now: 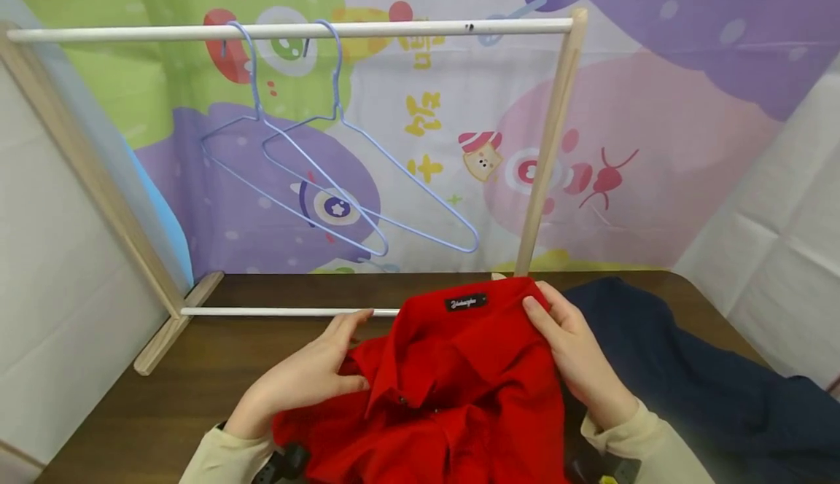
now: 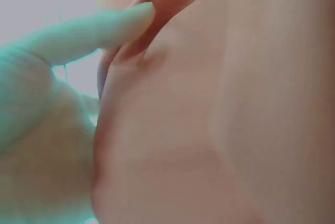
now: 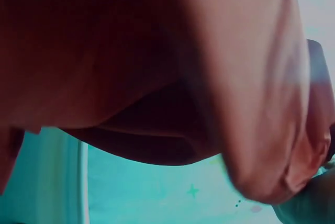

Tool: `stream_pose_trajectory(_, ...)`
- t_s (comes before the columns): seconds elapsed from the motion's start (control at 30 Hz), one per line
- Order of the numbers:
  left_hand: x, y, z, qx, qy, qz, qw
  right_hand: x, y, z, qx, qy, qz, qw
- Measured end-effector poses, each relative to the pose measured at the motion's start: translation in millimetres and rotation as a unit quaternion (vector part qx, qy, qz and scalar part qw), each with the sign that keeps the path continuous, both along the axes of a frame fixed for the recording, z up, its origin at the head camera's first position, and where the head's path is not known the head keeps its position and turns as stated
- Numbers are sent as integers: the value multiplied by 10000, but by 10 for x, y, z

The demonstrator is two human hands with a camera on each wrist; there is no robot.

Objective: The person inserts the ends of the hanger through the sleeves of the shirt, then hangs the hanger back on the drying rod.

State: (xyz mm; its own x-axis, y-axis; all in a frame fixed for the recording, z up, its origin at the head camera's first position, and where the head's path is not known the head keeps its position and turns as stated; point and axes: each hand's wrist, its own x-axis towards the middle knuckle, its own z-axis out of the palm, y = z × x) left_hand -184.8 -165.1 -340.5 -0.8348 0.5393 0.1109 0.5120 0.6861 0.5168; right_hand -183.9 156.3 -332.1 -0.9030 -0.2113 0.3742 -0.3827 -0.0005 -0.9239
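A red collared shirt (image 1: 459, 382) with a black neck label (image 1: 466, 302) hangs in front of the person, its collar raised and its lower part running out of the head view. At the collar's right side, the right hand (image 1: 577, 345) pinches the cloth, thumb in front and fingers behind. Beside the shirt's left shoulder is the left hand (image 1: 308, 375), its fingers extended and its thumb spread apart at the cloth. In the left wrist view, a straight digit (image 2: 104, 30) lies against the fabric (image 2: 172, 109). Shirt cloth (image 3: 251, 77) fills much of the right wrist view.
Behind the shirt stands a wooden rack with a white top rail (image 1: 407, 30). Two blue hangers (image 1: 426, 185) hang from it. Dark navy cloth (image 1: 689, 367) lies on the brown table (image 1: 262, 353) at the right. A cartoon-printed curtain (image 1: 656, 17) covers the back.
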Motion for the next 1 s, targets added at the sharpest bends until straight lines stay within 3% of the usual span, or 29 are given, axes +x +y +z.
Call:
stream_pose_trajectory(0.1,21,34,5,270,-9,-591,9979,32,-13,27,-40,358,197,9992)
stream_pose_trajectory(0.2,69,50,49,245,-162,-1129,9932,50,-4,43,-135,575,370,9976)
stream_pose_trajectory(0.3,85,57,85,309,-86,-1369,9901,55,20,52,-253,631,435,9967)
stream_pose_trajectory(0.53,9,111,87,1396,722,-874,9837,15,60,43,-282,595,604,9960)
stream_pose_trajectory(0.7,-4,174,139,2207,885,-458,9702,-41,83,29,495,914,-114,9945)
stream_pose_trajectory(0.77,-13,211,170,2415,776,-375,9666,-68,90,18,756,993,-355,9916)
stream_pose_trajectory(0.83,-29,250,202,2422,660,-186,9678,-102,90,8,888,1048,-461,9895)
stream_pose_trajectory(1.0,-94,334,219,2385,90,589,9693,-188,71,-19,1100,1024,-553,9871)
